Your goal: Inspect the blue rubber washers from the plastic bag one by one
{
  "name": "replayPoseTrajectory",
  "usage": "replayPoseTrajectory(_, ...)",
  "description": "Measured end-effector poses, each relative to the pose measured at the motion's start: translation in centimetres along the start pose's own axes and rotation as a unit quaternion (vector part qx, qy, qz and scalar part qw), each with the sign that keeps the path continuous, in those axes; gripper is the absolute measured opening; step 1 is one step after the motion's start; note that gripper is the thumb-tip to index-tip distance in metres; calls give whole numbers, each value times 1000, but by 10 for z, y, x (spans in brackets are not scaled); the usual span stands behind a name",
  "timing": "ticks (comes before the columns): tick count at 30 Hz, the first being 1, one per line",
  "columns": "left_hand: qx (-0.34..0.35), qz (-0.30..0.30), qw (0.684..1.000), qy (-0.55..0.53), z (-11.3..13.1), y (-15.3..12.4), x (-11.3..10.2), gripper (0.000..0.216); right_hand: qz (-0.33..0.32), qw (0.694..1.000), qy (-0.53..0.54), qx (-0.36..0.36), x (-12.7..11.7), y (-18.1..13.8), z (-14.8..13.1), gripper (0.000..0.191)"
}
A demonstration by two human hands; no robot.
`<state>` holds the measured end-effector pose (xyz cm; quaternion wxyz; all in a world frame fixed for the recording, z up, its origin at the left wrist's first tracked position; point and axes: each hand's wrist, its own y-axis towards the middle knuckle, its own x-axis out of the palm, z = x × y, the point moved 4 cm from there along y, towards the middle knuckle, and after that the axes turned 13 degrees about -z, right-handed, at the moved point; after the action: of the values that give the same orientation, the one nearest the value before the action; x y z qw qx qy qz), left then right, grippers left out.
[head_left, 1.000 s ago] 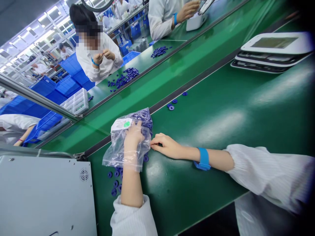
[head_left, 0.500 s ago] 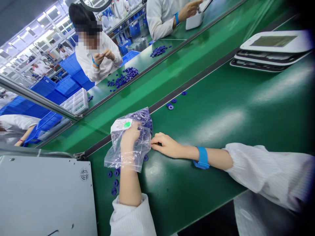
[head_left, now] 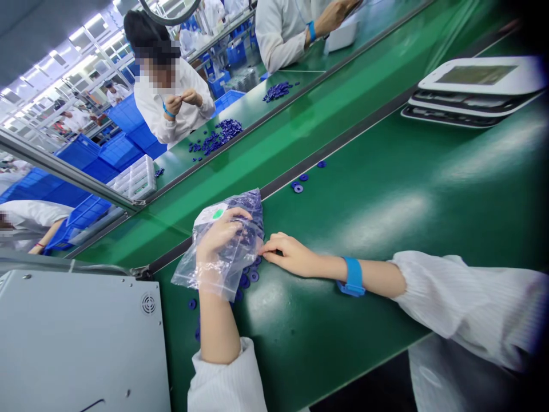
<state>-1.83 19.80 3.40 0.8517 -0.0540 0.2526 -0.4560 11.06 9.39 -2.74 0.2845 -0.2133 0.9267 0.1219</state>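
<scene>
A clear plastic bag (head_left: 231, 280) with a white label and a green dot lies at the belt-side edge of the green table. Many purple ring-shaped pieces (head_left: 253, 203) fill its far end. My left hand (head_left: 221, 232) is inside the bag, its bent fingers apart near those pieces; I cannot make out anything held in them. At the bag's right edge, my right hand (head_left: 287, 254) pinches the plastic between thumb and fingers. Loose purple rings (head_left: 254, 276) lie under and beside the bag, partly hidden by it and my left forearm.
More purple rings (head_left: 298, 188) lie beyond my right hand. Stacked white device housings (head_left: 476, 77) stand at the far right. A grey metal box (head_left: 81, 343) borders the left. Across the green belt, a co-worker (head_left: 171, 103) handles small parts beside a purple pile (head_left: 229, 130).
My left hand has shifted slightly left inside the bag, and its fingers have spread. The bag's mouth has moved left, uncovering more rings near my right hand, which stays in place.
</scene>
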Motion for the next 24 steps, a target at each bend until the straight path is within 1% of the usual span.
replayPoseTrajectory(3, 22, 4, 996, -91, -2, 2, 0, 23, -3, 1000, 4, 1, 1, 0, 1, 19)
replayPoseTrajectory(6, 50, 11, 990, -131, -6, -5, 0, 18, -2, 1000, 9, 2, 0, 1, 1, 19)
replayPoseTrajectory(8, 92, 38, 982, -163, -9, -13, 0, 22, -1, 1000, 12, 2, 0, 1, 1, 19)
replayPoseTrajectory(9, 119, 67, 967, -213, -11, -17, -1, 28, 0, 1000, 13, 3, 0, 2, 2, 19)
replayPoseTrajectory(10, 132, 103, 942, -291, -15, -19, -2, 32, 0, 1000, 14, 3, -1, 2, 2, 19)
replayPoseTrajectory(11, 118, 131, 902, -394, -20, -19, -2, 33, 0, 1000, 16, 5, -1, 3, 2, 19)
replayPoseTrajectory(12, 67, 125, 855, -498, -25, -16, 2, 28, 2, 1000, 17, 7, -1, 3, 2, 18)
replayPoseTrajectory(14, 22, 103, 813, -573, -24, -8, 4, 14, 4, 1000, 22, 12, -2, 4, 4, 16)
replayPoseTrajectory(16, 15, 86, 794, -601, -16, -3, 4, 13, 4, 999, 29, 18, -2, 5, 4, 11)
replayPoseTrajectory(18, 22, 86, 774, -627, -8, -5, 4, 17, 3, 999, 43, 23, -2, 6, 5, 14)
replayPoseTrajectory(20, 30, 96, 755, -648, -3, -12, 4, 21, 1, 998, 63, 28, -1, 6, 6, 20)
replayPoseTrajectory(24, 31, 136, 730, -669, 0, -24, 9, 21, -5, 993, 116, 35, 3, 6, 9, 23)
